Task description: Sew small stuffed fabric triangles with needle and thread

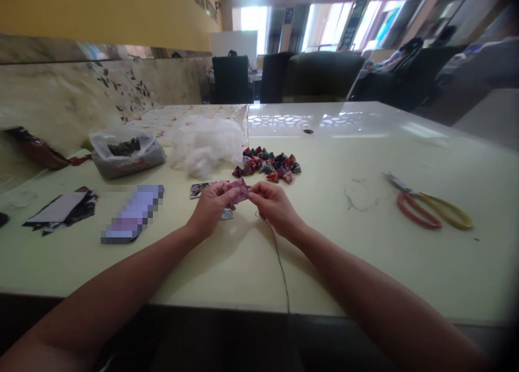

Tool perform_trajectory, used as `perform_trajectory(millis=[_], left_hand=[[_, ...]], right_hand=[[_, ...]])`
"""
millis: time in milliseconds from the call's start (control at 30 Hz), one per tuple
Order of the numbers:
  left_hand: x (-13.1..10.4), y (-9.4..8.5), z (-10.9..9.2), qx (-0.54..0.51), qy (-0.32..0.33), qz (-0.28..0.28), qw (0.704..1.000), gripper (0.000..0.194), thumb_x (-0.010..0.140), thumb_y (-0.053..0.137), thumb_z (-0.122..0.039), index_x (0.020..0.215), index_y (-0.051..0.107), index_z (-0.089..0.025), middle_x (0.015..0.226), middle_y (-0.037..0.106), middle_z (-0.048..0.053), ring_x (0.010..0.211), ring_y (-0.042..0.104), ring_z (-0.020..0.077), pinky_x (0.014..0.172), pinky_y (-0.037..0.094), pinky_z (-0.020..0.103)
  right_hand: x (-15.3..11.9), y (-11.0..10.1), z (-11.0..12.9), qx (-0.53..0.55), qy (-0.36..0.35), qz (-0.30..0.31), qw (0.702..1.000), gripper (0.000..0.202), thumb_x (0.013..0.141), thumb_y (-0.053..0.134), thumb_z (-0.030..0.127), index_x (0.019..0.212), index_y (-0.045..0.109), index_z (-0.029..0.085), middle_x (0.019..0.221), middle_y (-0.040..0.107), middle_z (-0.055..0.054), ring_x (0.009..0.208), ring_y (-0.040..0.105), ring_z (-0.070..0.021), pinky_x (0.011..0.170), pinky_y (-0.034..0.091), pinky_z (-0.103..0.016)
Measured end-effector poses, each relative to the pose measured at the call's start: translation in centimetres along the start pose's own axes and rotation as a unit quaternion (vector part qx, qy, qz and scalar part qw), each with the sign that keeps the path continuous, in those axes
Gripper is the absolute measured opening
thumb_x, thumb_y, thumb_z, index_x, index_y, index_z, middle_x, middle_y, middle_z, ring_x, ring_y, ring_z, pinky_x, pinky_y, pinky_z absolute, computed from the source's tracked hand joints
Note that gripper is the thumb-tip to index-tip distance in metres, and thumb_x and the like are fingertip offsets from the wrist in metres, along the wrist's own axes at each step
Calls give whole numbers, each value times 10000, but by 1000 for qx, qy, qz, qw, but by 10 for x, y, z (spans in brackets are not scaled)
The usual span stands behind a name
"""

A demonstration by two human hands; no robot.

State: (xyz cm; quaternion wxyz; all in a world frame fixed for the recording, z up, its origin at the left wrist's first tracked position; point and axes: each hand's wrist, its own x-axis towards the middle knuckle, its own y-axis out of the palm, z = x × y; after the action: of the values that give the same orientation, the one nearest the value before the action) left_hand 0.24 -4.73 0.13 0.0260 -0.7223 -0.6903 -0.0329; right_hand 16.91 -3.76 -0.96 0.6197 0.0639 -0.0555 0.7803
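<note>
A small piece of pink-purple patterned fabric (237, 189) is held up over the table between both hands. My left hand (211, 208) pinches its left side, the fingers closed on it. At its right edge my right hand (273, 205) is closed, thumb and forefinger pressed together on the cloth. From beneath my right hand a dark thread (280, 264) runs down to the table's front edge. Whether a needle is between the fingers cannot be made out. Printed fabric (198, 189) lies partly behind my left hand, and a light blue piece (227, 214) lies below it.
Several small stuffed fabric pieces (265, 164) lie behind the hands, beside white stuffing (206, 145). Scissors (417, 199) and loose thread (359, 199) are right. Left are a phone (133, 212), dark fabric scraps (60, 210) and a plastic bag (127, 153). Chairs and people are beyond the table (344, 253).
</note>
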Motion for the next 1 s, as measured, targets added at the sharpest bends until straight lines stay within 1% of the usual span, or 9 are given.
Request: perform_trajectory(millis=[100,233,333,433,567,700,867,933,1000], left_hand=[[3,-2,3,-3,-12,16,1000,271,742,751,-374,690,606,-152,616,573,-18,554,494,84,566,418,225],[3,-3,4,8,-2,26,1000,268,770,732,-362,691,580,-156,608,569,-28,544,485,79,568,395,220],[1,-3,4,17,24,14,999,260,792,712,-362,700,581,-157,607,578,-26,558,491,86,575,395,223],[0,-2,4,27,48,20,998,247,815,689,-355,712,588,-154,648,614,-10,595,514,95,605,421,231],[-2,2,4,30,49,29,998,239,816,687,-354,733,594,-150,672,634,2,609,527,100,610,438,237],[-2,4,4,-3,27,18,999,238,793,706,-353,735,601,-148,673,629,2,580,516,92,593,434,238],[-1,1,6,9,26,35,999,235,800,712,-362,772,633,-143,671,631,6,583,530,95,599,436,241],[-1,0,7,10,30,31,999,234,800,713,-362,790,641,-140,682,638,8,586,532,94,602,440,239],[-1,0,7,11,36,21,999,237,797,718,-362,786,642,-138,670,632,4,586,532,93,603,441,235]], right_hand=[[2,-2,2,15,2,-22,1000,333,777,709,466,704,531,194,562,425,66,472,347,-62,428,273,-224],[1,-3,5,54,26,-30,998,320,767,712,468,739,542,199,535,416,81,421,341,-56,391,283,-221],[-1,0,6,71,55,-2,996,342,751,732,495,798,580,192,543,462,82,402,350,-51,377,289,-213],[-4,2,5,89,75,35,993,346,724,762,482,789,616,175,616,553,56,425,359,-37,380,287,-200],[-5,3,5,104,86,50,990,305,711,761,437,809,682,160,681,616,31,444,334,-29,388,282,-198],[-3,3,9,97,82,20,992,268,708,739,400,803,679,157,624,566,47,432,337,-34,381,268,-208],[-3,2,10,71,61,-5,996,229,735,705,377,749,632,160,601,517,58,433,352,-36,386,279,-205],[-4,3,8,67,58,0,996,250,747,707,398,758,636,158,585,497,63,432,347,-37,385,280,-202],[-4,3,6,66,60,27,996,294,757,718,439,778,650,154,580,493,64,432,329,-35,384,275,-199]])
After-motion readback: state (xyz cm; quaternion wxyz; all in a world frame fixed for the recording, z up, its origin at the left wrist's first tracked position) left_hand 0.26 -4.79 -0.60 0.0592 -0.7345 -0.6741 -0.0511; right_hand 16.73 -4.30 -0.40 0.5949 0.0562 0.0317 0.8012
